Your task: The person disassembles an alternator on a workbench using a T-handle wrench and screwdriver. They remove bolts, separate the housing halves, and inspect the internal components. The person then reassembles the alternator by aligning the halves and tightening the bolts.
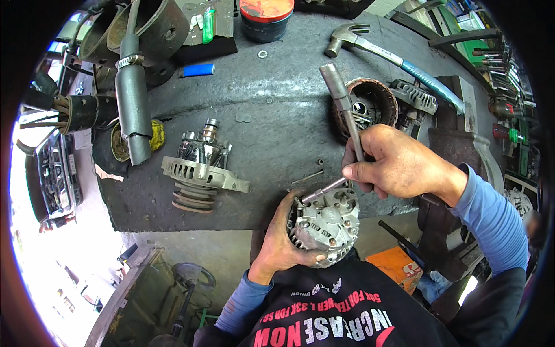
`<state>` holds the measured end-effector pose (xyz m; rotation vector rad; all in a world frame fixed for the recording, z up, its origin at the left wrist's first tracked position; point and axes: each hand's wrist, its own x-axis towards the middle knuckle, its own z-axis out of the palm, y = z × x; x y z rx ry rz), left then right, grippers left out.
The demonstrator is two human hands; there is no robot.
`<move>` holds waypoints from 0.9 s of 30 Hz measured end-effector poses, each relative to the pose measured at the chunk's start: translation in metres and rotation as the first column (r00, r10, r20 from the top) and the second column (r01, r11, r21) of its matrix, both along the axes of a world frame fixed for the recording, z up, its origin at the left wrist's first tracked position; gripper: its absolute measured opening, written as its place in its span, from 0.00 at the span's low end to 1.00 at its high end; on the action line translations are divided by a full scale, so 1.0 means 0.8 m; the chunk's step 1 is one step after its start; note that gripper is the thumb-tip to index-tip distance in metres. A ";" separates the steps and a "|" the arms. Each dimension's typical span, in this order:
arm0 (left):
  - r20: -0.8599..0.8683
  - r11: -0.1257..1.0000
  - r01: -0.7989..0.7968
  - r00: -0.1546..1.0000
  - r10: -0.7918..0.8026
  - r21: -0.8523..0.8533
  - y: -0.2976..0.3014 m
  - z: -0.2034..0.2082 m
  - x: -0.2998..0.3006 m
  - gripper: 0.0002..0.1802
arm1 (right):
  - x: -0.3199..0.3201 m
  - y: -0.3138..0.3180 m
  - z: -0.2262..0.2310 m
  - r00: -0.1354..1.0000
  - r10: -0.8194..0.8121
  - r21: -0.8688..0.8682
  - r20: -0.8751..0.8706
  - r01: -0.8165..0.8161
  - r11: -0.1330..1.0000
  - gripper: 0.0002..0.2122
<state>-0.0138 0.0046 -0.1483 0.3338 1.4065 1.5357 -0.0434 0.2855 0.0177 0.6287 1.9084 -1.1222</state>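
My right hand [399, 165] is closed around an angled socket wrench [351, 124], and its bend is hidden in my fingers. One thick socket end points up and away; the thinner shaft slants down to the left. That shaft's tip meets the upper left edge of a silver alternator housing [329, 218], close to my left fingertips. My left hand [277, 248] grips this housing from its left side, thumb across the near face. The housing sits at the bench's front edge, against my dark shirt. Just beyond it lie a thin bolt [308, 177] and a small nut [320, 162].
On the dark bench [272, 121], an alternator front half with pulley [199, 173] stands left. A copper-wound stator ring [394, 101] and a claw hammer [399, 59] lie far right, near a vise [477, 150]. A grey cylinder [133, 101] hangs at left; a tub [265, 26] stands behind.
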 end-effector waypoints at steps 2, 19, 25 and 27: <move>-0.036 1.000 0.008 0.999 -0.008 -0.001 -0.001 -0.004 0.001 0.75 | -0.001 -0.001 -0.004 0.997 -0.064 -0.061 0.053 0.067 0.996 0.10; -0.065 1.000 0.015 0.998 -0.014 0.006 0.000 0.000 -0.002 0.76 | 0.023 0.033 -0.011 0.522 0.589 0.412 -0.616 -0.424 0.807 0.18; 0.024 0.999 -0.032 0.999 0.032 0.027 0.005 0.008 -0.002 0.74 | 0.023 0.018 0.006 0.979 -0.076 0.007 -0.192 0.078 0.997 0.04; 0.026 1.000 -0.010 1.000 0.010 0.026 0.005 0.013 -0.006 0.74 | 0.024 0.014 -0.005 0.988 -0.068 -0.002 -0.138 0.068 0.998 0.05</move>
